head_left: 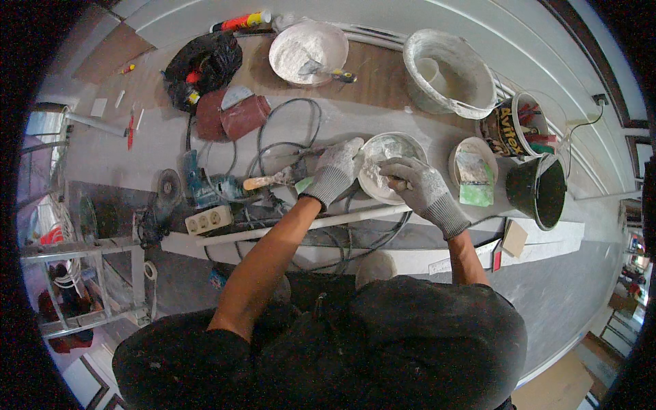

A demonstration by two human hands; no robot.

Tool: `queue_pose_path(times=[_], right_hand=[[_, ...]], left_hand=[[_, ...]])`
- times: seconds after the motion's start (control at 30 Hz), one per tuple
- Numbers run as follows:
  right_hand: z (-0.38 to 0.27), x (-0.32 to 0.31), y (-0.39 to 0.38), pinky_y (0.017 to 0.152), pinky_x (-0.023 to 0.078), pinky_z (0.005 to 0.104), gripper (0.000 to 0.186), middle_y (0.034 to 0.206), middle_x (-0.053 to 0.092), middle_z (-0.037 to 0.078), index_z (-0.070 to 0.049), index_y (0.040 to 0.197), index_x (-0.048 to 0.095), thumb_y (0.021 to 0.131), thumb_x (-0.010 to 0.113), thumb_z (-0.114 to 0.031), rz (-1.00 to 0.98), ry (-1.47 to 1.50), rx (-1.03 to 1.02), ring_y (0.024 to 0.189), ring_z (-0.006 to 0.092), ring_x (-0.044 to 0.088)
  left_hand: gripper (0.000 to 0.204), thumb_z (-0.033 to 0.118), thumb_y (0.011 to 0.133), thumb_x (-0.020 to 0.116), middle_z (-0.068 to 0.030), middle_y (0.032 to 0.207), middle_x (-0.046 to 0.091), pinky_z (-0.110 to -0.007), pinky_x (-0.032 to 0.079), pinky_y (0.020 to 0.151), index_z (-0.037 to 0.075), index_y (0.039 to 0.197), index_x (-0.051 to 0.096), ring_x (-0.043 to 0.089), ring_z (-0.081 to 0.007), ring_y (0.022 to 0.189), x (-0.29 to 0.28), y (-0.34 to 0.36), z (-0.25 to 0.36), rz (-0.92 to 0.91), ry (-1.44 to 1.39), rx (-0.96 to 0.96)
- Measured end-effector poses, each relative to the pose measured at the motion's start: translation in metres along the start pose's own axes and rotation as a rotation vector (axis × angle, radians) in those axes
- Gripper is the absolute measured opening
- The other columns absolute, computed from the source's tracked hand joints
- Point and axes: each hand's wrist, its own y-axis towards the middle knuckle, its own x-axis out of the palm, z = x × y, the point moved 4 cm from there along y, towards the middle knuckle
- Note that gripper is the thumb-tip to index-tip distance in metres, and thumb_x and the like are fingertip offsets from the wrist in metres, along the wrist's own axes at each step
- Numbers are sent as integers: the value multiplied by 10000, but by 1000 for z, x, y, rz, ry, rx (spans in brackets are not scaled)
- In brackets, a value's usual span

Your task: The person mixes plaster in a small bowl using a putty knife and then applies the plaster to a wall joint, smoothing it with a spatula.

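A round white bowl (392,195) with whitish powder or paste in it sits on the floor in front of me. My left hand (337,166), in a grey knit glove, grips the bowl's left rim. Over the bowl's right side is my right hand (421,183), gloved alike, its fingers curled around something small and brownish, mostly hidden. Just left of my left hand lies a scraper with a wooden handle (260,182). To the right of the bowl, a smaller tub (456,164) carries a spattered, green-edged spreader (476,179).
Farther off stand a bowl of white powder (287,58) with a putty knife (328,71), a large crusted bucket (415,51), a tool bucket (502,131) and a black bucket (523,184). Cables, a power strip (209,220), an angle grinder (198,179) and a white pipe (273,230) lie nearby.
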Motion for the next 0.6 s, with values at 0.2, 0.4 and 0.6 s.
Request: queue_pose_path(times=[0.2, 0.4, 0.6], right_hand=[[10, -15, -24, 977, 541, 452, 265, 1221, 724, 144, -109, 1209, 734, 947, 709, -141, -75, -12, 93, 1119, 360, 695], [-1, -23, 2, 941, 547, 452, 261, 1232, 726, 145, -108, 1193, 749, 935, 715, -138, 52, 45, 25, 1097, 373, 699], [4, 7, 2, 977, 553, 450, 269, 1249, 729, 113, -128, 1192, 746, 928, 697, -124, -10, -57, -76, 1162, 347, 679]], left_hand=[[328, 304, 1011, 585, -231, 1182, 701, -541, 514, 941, 53, 1212, 651, 658, -429, 1125, -3, 10, 18, -110, -25, -90], [328, 329, 1014, 594, -233, 1171, 703, -540, 517, 937, 78, 1216, 657, 659, -429, 1122, -2, 3, 11, -3, -110, -67], [305, 329, 1024, 579, -223, 1151, 704, -539, 524, 925, 74, 1177, 648, 665, -428, 1109, -5, 5, 16, -85, -6, -68]])
